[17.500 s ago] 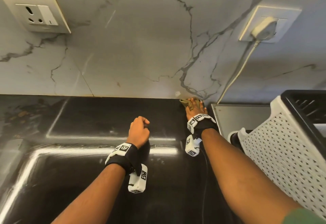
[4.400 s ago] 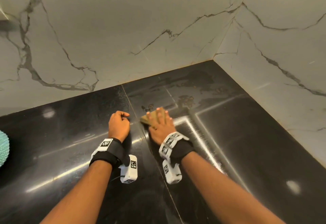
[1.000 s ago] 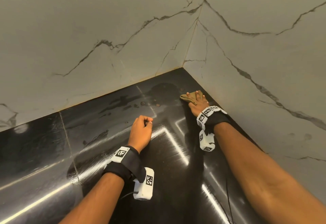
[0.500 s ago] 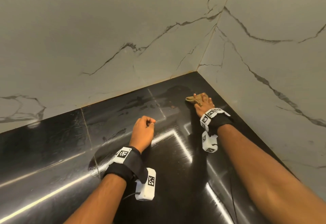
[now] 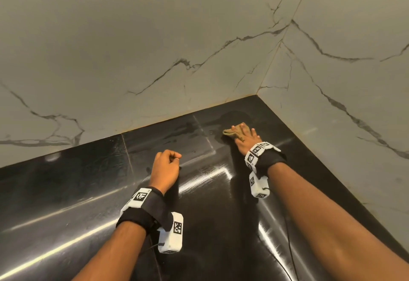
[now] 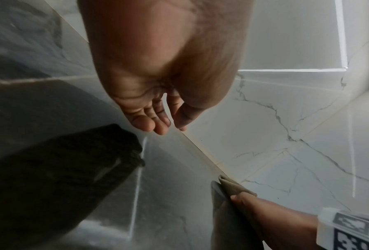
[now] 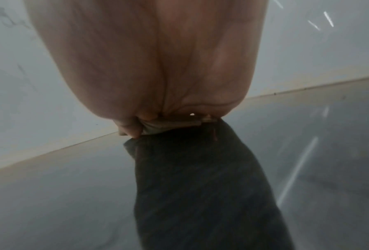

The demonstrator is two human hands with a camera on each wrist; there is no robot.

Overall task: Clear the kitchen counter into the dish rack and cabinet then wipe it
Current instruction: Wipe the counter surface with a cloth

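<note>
An olive cloth lies on the black counter close to the corner where the two marble walls meet. My right hand presses flat on it with straight fingers. The right wrist view shows the cloth squeezed under my palm. My left hand rests on the counter to the left of the cloth, curled into a fist with nothing in it. In the left wrist view its curled fingers hang above the counter, and the cloth shows under a finger of my right hand.
The marble back wall and side wall close in the counter at the back and right. Wet streaks mark the counter near the back wall. Cables run from both wrist cameras.
My right hand has slid the cloth to the left, away from the side wall. My left hand stays curled on the counter. My view has swung slightly.
</note>
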